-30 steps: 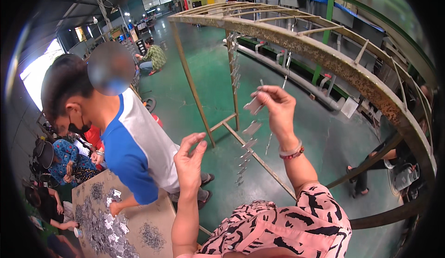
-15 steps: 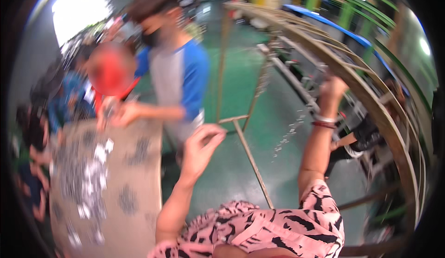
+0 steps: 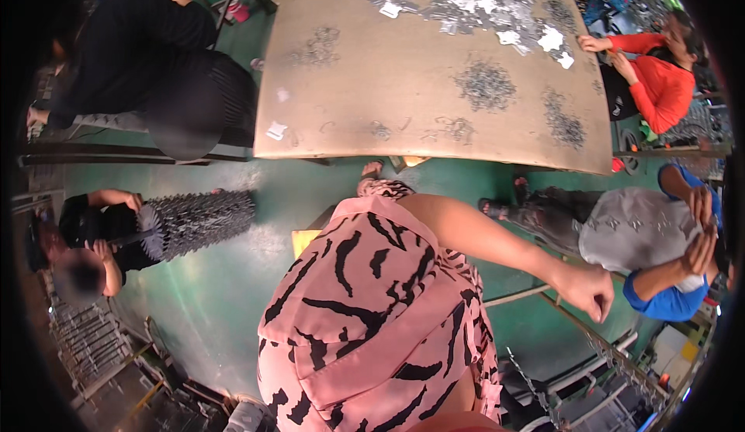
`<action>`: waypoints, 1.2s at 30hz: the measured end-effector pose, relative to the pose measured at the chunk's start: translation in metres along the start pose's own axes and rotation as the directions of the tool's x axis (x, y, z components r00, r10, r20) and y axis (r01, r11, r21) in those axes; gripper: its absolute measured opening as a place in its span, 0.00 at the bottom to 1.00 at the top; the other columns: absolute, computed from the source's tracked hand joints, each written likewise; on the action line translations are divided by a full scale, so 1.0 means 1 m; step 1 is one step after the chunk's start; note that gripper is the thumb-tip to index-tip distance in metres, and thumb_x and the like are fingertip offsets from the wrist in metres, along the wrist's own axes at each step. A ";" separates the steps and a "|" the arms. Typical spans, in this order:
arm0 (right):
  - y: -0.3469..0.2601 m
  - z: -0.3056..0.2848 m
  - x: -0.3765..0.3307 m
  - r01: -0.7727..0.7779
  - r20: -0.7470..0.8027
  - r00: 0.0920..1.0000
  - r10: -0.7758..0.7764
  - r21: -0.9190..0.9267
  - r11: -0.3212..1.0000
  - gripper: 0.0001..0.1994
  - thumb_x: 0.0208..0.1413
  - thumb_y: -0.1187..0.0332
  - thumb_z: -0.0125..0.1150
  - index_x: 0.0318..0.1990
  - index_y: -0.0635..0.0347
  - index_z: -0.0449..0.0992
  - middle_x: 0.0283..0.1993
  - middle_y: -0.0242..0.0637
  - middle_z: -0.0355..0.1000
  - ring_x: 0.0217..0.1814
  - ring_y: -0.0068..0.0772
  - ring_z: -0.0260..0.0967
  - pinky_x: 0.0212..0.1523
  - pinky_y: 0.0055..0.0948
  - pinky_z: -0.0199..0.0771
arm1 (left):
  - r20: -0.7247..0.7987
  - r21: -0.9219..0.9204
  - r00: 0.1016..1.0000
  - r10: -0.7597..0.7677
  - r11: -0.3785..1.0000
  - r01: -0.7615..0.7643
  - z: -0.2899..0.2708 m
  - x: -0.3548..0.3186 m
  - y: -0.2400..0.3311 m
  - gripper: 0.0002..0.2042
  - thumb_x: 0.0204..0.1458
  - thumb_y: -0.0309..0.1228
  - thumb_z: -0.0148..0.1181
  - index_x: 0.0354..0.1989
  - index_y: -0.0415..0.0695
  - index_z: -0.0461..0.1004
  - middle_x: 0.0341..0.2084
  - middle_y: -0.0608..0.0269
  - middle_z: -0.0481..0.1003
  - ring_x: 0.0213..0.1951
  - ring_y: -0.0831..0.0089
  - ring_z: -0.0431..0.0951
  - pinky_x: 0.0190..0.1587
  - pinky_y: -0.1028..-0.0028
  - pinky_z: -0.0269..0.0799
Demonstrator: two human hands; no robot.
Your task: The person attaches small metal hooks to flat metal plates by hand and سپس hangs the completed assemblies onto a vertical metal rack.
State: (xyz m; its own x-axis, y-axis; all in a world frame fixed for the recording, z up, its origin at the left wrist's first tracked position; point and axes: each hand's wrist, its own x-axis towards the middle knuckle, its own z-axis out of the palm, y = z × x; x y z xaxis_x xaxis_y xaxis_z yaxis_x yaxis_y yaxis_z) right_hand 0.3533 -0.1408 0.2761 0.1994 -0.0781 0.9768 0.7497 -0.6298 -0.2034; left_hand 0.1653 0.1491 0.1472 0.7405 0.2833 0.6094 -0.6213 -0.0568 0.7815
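Observation:
My left hand (image 3: pixel 588 289) reaches out to the right over the floor, its fingers curled in toward the thumb. Nothing shows in it. Its bare forearm comes from a pink sleeve (image 3: pixel 372 269) with black stripes that covers much of the lower middle. My right hand is out of the picture. The hand is nearest to a person in a grey shirt with blue sleeves (image 3: pixel 640 230), whose own hands are raised close together. Ahead stands a big tan table (image 3: pixel 372 83). On it lie a heap of flat silvery metal pieces (image 3: pixel 481 1) and piles of small dark metal parts (image 3: pixel 485 85).
Someone in red (image 3: pixel 660 95) sits at the table's right side. A person in black (image 3: pixel 147 52) sits at the left. Another person at the left holds a long stack of dark metal pieces (image 3: pixel 202 222). A metal frame (image 3: pixel 590 331) stands at the lower right.
My view has swung left, so the table moved from the left side to straight ahead. The person in blue sleeves now appears at the right. My right hand has left the picture.

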 end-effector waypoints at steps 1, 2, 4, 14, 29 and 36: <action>-0.002 0.003 -0.007 0.009 0.001 1.000 -0.009 -0.014 1.000 0.07 0.50 0.73 0.55 0.35 0.67 0.74 0.35 0.40 0.71 0.34 0.34 0.69 0.34 0.31 0.70 | -0.068 -0.009 0.997 0.019 1.000 -0.019 -0.015 -0.010 -0.004 0.08 0.39 0.28 0.62 0.29 0.39 0.75 0.24 0.59 0.76 0.30 0.70 0.77 0.32 0.73 0.71; -0.003 0.004 -0.013 0.019 0.007 1.000 -0.019 -0.030 0.999 0.07 0.50 0.73 0.55 0.35 0.67 0.74 0.35 0.40 0.72 0.34 0.35 0.70 0.34 0.31 0.71 | -0.151 0.033 0.987 -0.053 0.998 0.059 -0.035 -0.025 -0.005 0.10 0.40 0.29 0.62 0.31 0.39 0.75 0.25 0.59 0.76 0.30 0.71 0.77 0.33 0.74 0.71; -0.012 0.011 -0.023 0.045 0.006 0.999 -0.045 -0.042 0.998 0.08 0.50 0.73 0.55 0.36 0.67 0.74 0.36 0.40 0.72 0.35 0.35 0.70 0.35 0.30 0.71 | -0.299 0.074 0.930 -0.214 0.966 0.246 -0.094 -0.071 0.015 0.12 0.43 0.31 0.61 0.35 0.39 0.74 0.26 0.60 0.76 0.31 0.74 0.76 0.35 0.76 0.72; -0.135 0.058 -0.065 0.403 -0.120 0.905 -0.409 -0.072 0.913 0.09 0.52 0.71 0.55 0.38 0.66 0.74 0.40 0.43 0.72 0.39 0.36 0.71 0.37 0.30 0.73 | -0.997 0.052 0.060 0.041 -0.163 0.985 -0.399 -0.369 0.089 0.14 0.43 0.37 0.60 0.30 0.36 0.75 0.26 0.44 0.74 0.33 0.54 0.76 0.36 0.62 0.70; -0.560 0.293 -0.343 -0.647 0.663 0.059 -0.746 0.594 0.477 0.13 0.52 0.71 0.50 0.45 0.61 0.72 0.33 0.38 0.73 0.36 0.30 0.70 0.39 0.25 0.68 | -0.917 0.355 0.337 0.212 0.057 0.933 -0.412 -0.396 0.080 0.05 0.48 0.21 0.48 0.33 0.35 0.64 0.34 0.39 0.67 0.38 0.47 0.70 0.36 0.60 0.68; -0.697 0.376 -0.502 -0.675 0.770 -0.441 -0.461 0.054 0.736 0.22 0.46 0.57 0.62 0.34 0.73 0.72 0.28 0.46 0.72 0.21 0.34 0.71 0.20 0.27 0.72 | -0.999 0.006 -0.021 0.036 0.633 0.774 -0.354 -0.347 0.108 0.08 0.56 0.29 0.47 0.32 0.35 0.67 0.18 0.65 0.67 0.21 0.81 0.65 0.24 0.80 0.62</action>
State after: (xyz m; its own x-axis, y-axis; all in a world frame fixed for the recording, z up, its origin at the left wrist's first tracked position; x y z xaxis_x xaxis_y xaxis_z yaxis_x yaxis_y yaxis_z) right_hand -0.0323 0.6282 -0.0972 0.0526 0.9199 -0.3887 0.4511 -0.3691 -0.8126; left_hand -0.2490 0.3836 -0.0274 -0.2939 0.9485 -0.1186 0.1811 0.1771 0.9674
